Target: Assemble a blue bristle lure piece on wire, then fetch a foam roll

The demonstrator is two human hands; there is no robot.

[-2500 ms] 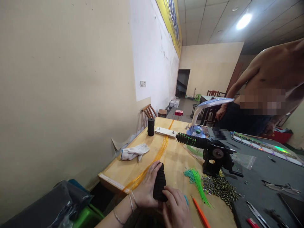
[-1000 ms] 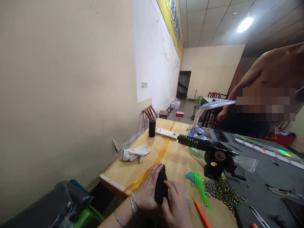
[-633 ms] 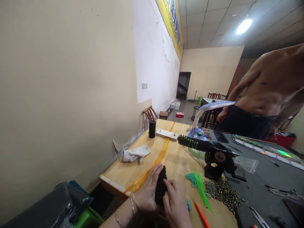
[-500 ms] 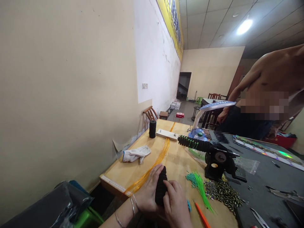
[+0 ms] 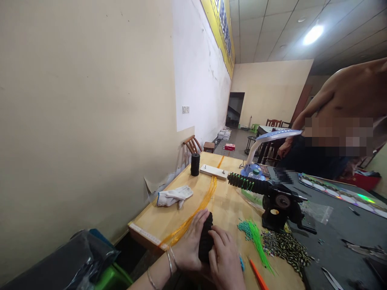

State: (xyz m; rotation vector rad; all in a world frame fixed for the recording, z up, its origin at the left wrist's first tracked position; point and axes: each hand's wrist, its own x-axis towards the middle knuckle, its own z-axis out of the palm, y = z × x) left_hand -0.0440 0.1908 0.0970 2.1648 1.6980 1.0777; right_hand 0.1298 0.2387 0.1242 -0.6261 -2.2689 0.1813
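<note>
Low in the head view, a black ridged foam spool (image 5: 206, 241) stands tilted between both hands. Wrapped round its left side is my left hand (image 5: 189, 243), with two bracelets on the wrist. The curled fingers of my right hand (image 5: 225, 255) press against the spool's right side; anything small pinched there is hidden. Just left of the hands, a bundle of orange line (image 5: 205, 201) runs along the table. To the right lie bright green strands (image 5: 258, 243), turquoise beads (image 5: 245, 228) and an orange pointed tool (image 5: 256, 274).
A black hand-cranked winder (image 5: 276, 205) carries a ridged roll wound with green line. Further back are a white clamp bar (image 5: 213, 172), another black spool (image 5: 195, 164) and a lamp (image 5: 256, 149). A white glove (image 5: 174, 196) lies left; dark metallic pieces (image 5: 287, 247) lie right. Another person (image 5: 341, 96) stands behind.
The whole view has shifted very slightly. Both hands keep the same hold on the black spool, and nothing else has visibly moved.
</note>
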